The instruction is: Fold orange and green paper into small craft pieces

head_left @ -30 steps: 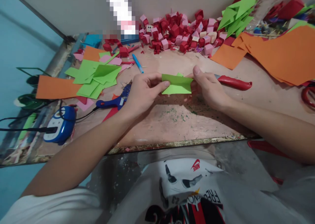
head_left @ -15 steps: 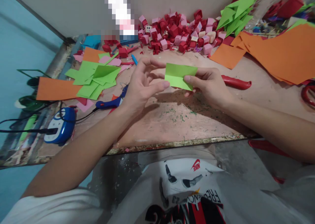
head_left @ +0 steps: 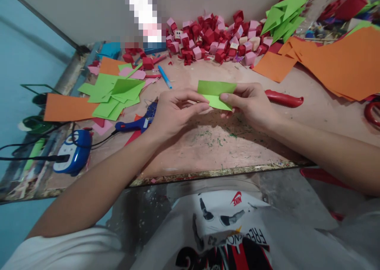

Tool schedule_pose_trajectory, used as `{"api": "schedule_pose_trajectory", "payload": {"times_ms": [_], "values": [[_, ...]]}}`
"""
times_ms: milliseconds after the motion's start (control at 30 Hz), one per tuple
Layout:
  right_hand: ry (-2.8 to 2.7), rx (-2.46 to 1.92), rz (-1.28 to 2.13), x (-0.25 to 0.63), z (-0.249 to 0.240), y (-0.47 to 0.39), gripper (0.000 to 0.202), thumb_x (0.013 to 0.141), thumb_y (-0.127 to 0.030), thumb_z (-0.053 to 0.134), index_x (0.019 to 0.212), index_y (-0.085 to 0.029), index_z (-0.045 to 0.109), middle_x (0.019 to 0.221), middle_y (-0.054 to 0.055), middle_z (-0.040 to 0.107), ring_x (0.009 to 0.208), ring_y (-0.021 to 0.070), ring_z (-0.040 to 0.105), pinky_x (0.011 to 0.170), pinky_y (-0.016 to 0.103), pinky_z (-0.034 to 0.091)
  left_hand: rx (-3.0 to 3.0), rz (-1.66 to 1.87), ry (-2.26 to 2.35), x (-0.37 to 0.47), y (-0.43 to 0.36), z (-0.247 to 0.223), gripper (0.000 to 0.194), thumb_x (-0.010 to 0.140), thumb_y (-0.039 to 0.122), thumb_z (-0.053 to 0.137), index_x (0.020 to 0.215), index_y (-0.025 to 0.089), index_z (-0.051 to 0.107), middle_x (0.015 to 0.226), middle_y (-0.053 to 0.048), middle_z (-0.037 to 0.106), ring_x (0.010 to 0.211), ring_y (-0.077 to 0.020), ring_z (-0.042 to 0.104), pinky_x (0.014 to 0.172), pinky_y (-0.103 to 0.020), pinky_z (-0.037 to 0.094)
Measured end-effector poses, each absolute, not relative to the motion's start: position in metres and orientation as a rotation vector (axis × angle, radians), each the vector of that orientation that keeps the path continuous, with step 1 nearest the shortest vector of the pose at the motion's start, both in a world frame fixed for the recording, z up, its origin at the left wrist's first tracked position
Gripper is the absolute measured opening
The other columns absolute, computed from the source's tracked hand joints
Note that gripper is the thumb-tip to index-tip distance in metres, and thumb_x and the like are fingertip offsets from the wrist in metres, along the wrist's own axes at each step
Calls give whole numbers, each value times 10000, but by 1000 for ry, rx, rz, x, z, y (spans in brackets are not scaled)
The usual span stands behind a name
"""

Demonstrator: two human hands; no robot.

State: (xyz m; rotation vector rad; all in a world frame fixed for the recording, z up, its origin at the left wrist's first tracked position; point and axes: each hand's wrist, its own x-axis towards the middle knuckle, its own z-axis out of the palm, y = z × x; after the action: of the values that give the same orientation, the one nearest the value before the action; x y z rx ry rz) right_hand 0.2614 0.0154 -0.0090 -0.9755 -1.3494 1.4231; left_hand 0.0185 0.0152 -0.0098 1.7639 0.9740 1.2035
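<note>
A small green paper [head_left: 215, 89] with a crease across it is held up over the table. My right hand [head_left: 247, 102] grips its right side, thumb on the front and fingers behind. At the paper's lower left corner, my left hand [head_left: 178, 110] pinches the edge between thumb and fingers. Behind my left hand lies a blue pen [head_left: 165, 77]. A blue glue gun [head_left: 132, 125] is left of that hand, partly hidden by it. The red-handled tool [head_left: 285, 99] lies just right of my right hand.
Red and pink paper cubes [head_left: 213, 36] are heaped at the back. Green sheets [head_left: 118, 92] lie at the left, large orange sheets [head_left: 341, 64] at the right. A blue and white device [head_left: 73, 151] with cables stands front left; red scissor handles [head_left: 372, 114] show far right.
My left hand has turned and its fingers have closed down onto the paper's lower left corner. The paper has tilted slightly, and more of the blue pen shows.
</note>
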Motion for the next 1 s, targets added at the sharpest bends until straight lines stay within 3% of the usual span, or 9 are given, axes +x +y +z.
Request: {"api": "schedule_pose_trajectory", "payload": {"times_ms": [267,467,667,800,900,1000], "values": [[-1428,-958,1439,262,-8,13,361,889,-561,1030,975,-246,878,960,38,876,686,181,767,612,296,630,1649,1260,1067,25,10,-10,223,929,419,947,857,229,854,784,-16,817,707,-174,761,704,-309,625],[-1538,-893,1479,261,-10,12,359,824,-422,1086,1057,-239,883,999,33,881,741,186,754,647,309,658,1627,1253,1064,25,8,-7,218,949,363,938,854,236,788,815,4,782,711,-162,742,694,-331,600],[-1538,-890,1443,259,-6,9,248,905,-425,1027,968,-232,884,946,46,883,679,166,743,644,310,654,1473,1271,939,26,9,-10,543,807,492,1084,955,281,606,807,95,716,702,-123,722,669,-332,604],[-1546,-898,1432,259,-4,9,328,890,-522,1038,915,-236,879,910,49,884,657,168,747,616,302,647,1408,1152,931,26,8,-6,417,865,395,1011,1112,296,690,796,70,779,658,-146,733,648,-314,597],[-1553,-895,1425,259,-4,10,343,893,-506,1042,886,-215,859,909,65,879,650,158,746,603,291,637,1487,1074,962,26,6,-2,235,954,430,914,960,221,806,777,-6,800,675,-160,742,678,-314,637],[-1544,-914,1436,259,-4,10,326,904,-461,1040,868,-200,848,914,80,876,657,158,762,605,282,627,1508,1058,1014,27,3,0,247,986,407,878,860,201,829,764,-34,815,650,-166,749,648,-294,645]]}}
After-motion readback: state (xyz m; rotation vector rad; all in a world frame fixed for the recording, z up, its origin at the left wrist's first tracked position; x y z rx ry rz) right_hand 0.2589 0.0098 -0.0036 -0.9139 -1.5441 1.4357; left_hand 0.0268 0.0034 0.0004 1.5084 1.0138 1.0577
